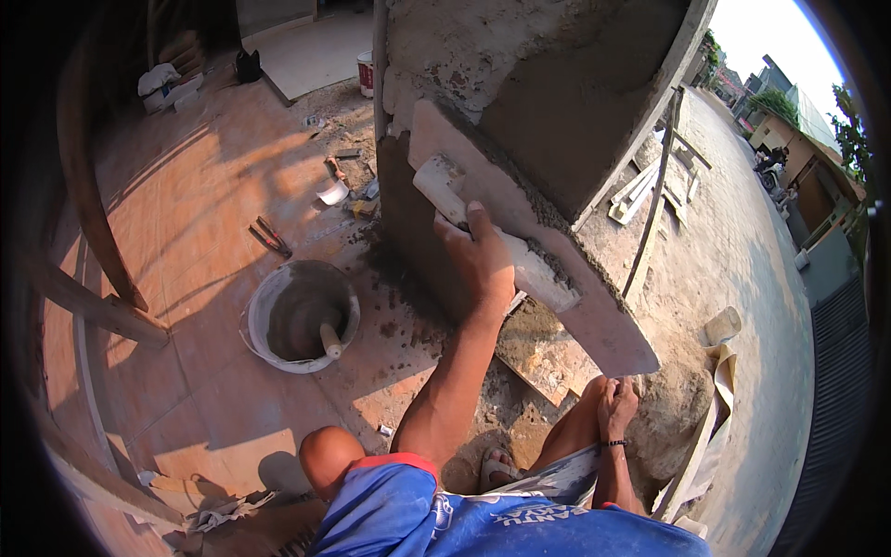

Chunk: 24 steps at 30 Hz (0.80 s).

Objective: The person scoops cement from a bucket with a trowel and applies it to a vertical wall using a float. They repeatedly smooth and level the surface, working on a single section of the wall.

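Observation:
My left hand (478, 255) is wrapped round the pale, mortar-crusted handle of a long plastering float (603, 320). The float slants from upper left to lower right, its far edge lined with wet mortar and lying against or close to the column (575, 102). Darker, damp-looking plaster covers part of the column's face. My right hand (617, 406) rests in a loose fist on my right knee, just below the float's lower end. A white bucket (260, 343) of grey mortar stands left of my left arm, with a trowel handle (330, 342) sticking out of it.
Pincers (270, 238) and a white-bladed scraper (333, 190) lie on the tiled floor. Wooden strips edge the column. A sand heap (673, 399) and a plastic cup (723, 325) are at right, beside a paved lane. Wooden posts (97, 186) stand at left; a mortar-smeared board (538, 353) lies below the float.

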Each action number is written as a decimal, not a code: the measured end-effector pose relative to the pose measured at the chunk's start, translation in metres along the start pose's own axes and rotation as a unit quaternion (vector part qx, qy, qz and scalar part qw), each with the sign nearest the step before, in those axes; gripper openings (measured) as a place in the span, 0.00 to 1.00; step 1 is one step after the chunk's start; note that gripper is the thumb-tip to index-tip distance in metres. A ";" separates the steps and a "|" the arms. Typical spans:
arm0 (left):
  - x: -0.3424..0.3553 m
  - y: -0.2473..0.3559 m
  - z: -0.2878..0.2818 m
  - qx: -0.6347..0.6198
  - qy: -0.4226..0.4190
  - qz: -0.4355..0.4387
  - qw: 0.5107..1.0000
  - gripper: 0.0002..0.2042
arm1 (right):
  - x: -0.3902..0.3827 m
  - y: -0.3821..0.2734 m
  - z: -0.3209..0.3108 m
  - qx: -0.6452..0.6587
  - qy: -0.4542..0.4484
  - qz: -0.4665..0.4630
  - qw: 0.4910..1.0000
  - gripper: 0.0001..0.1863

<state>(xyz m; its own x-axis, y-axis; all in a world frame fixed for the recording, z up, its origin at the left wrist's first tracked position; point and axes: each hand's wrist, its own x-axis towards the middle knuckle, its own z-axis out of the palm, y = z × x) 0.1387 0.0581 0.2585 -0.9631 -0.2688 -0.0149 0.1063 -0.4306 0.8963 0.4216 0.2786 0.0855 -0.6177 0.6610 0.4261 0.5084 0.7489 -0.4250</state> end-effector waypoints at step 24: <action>0.041 0.123 0.055 -0.064 -0.080 0.094 0.990 0.24 | -0.001 -0.002 -0.011 0.025 0.003 0.025 0.999 0.10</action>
<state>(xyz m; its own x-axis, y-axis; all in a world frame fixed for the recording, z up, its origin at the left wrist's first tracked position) 0.0986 0.0411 0.3926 -0.9492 -0.2186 0.2261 0.3076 -0.4950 0.8126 0.4274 0.2765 0.0946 -0.5887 0.6973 0.4089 0.5069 0.7125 -0.4852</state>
